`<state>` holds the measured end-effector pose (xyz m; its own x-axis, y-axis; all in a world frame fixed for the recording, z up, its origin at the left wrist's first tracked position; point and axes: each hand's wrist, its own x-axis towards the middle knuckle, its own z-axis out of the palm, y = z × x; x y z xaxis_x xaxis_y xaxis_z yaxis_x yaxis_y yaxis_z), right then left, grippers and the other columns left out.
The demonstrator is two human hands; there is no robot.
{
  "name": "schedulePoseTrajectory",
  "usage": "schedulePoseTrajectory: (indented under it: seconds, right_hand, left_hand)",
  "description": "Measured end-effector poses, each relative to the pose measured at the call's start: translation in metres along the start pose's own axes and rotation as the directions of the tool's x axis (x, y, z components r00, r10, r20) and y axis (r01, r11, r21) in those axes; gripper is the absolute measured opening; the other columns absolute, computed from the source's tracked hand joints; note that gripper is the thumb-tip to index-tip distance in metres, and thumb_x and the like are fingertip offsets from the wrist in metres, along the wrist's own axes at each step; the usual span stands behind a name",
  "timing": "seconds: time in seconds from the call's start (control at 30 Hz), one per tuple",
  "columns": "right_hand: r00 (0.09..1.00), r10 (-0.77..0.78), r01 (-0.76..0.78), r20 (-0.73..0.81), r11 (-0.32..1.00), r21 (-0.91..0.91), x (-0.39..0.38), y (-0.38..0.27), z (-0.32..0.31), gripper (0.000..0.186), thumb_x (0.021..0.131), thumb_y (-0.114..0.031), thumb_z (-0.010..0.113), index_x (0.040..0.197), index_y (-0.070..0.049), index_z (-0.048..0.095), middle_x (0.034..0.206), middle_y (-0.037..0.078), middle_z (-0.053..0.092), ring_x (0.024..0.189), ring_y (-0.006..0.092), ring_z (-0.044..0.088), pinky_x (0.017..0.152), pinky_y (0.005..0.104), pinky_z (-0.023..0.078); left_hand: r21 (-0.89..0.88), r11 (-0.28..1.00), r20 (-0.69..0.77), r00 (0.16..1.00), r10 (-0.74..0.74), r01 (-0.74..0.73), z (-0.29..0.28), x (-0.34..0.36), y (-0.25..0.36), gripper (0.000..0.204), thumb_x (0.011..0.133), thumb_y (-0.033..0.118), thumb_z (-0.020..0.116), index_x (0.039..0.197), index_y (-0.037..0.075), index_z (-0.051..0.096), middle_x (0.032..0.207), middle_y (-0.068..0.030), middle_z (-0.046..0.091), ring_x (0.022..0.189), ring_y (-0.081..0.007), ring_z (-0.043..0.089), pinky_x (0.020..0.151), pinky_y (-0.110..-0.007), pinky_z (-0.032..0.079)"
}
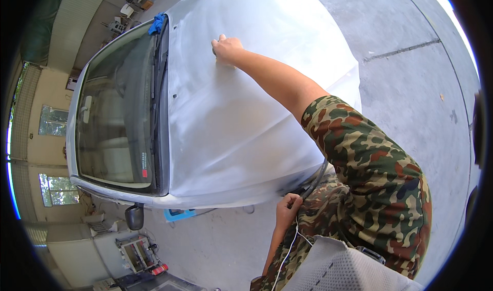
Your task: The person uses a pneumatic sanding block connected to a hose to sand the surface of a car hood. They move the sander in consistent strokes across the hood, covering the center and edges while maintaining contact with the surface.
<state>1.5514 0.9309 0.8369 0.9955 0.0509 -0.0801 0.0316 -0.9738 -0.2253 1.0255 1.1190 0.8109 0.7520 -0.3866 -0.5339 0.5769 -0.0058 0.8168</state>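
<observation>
My right hand point(227, 50) reaches across the pale, dull hood point(246, 106) of a vehicle. Its fingers are bent and closed round something low against the panel; only a yellowish edge shows beneath the palm, so its kind is hidden. Close to my body, my left hand point(289, 209) is closed beside the near front corner of the hood. A dark hose point(317, 180) runs down to its fingers, which appear wrapped round it. Just past the left hand hangs a thin white cable point(287, 252).
The windshield point(115, 116) lies left of the hood, with a blue cloth point(157, 24) at its far corner. A black side mirror point(134, 217) sticks out on the near side. On the floor is a bright blue object point(178, 215); a metal frame point(137, 254) stands farther left.
</observation>
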Motion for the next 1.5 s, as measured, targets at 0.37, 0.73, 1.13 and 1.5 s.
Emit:
schedulePoseTrajectory:
  seconds: [0.37,0.73,1.13,1.5]
  right_hand:
    - [0.977,0.202,-0.202,-0.065,0.979,0.017,0.022,0.083,-0.030,0.046,0.093,-0.027,0.061,0.134,-0.007,0.056,0.129,0.021,0.060,0.109,0.0347,0.069,0.087,0.0436,0.057]
    - [0.821,0.553,-0.554,-0.145,0.832,0.033,-0.037,0.235,-0.066,0.060,0.093,-0.044,0.067,0.141,-0.011,0.052,0.135,0.021,0.059,0.121,0.0353,0.064,0.098,0.0450,0.053]
    - [0.803,0.585,-0.580,-0.111,0.811,0.075,-0.118,0.297,-0.059,0.063,0.092,-0.047,0.071,0.138,-0.008,0.053,0.132,0.026,0.060,0.119,0.0407,0.064,0.099,0.0462,0.053]
    - [0.982,0.176,-0.176,-0.065,0.984,0.012,-0.116,0.163,-0.044,0.053,0.090,-0.035,0.073,0.131,-0.007,0.054,0.120,0.023,0.059,0.093,0.0388,0.071,0.079,0.0472,0.058]
  left_hand:
    - [-0.005,1.000,-0.023,0.999,-0.024,0.024,-0.004,0.011,0.000,0.022,0.101,0.023,0.072,0.100,0.001,0.068,0.088,0.0013,0.068,0.080,-0.0054,0.059,0.073,-0.022,0.047]
    - [0.126,0.991,0.081,0.996,0.026,-0.036,-0.009,0.038,0.002,0.024,0.098,0.024,0.075,0.093,0.000,0.070,0.075,0.0008,0.067,0.070,-0.0049,0.056,0.066,-0.024,0.046]
    - [0.185,0.982,0.255,0.967,-0.008,-0.041,-0.012,0.070,0.009,0.025,0.098,0.024,0.074,0.095,-0.001,0.069,0.075,0.0014,0.066,0.070,-0.0043,0.056,0.066,-0.023,0.045]
    - [0.167,0.985,0.349,0.937,-0.026,-0.035,-0.009,0.065,0.015,0.014,0.092,0.010,0.078,0.097,0.001,0.069,0.078,0.0013,0.067,0.070,-0.0042,0.058,0.067,-0.021,0.046]
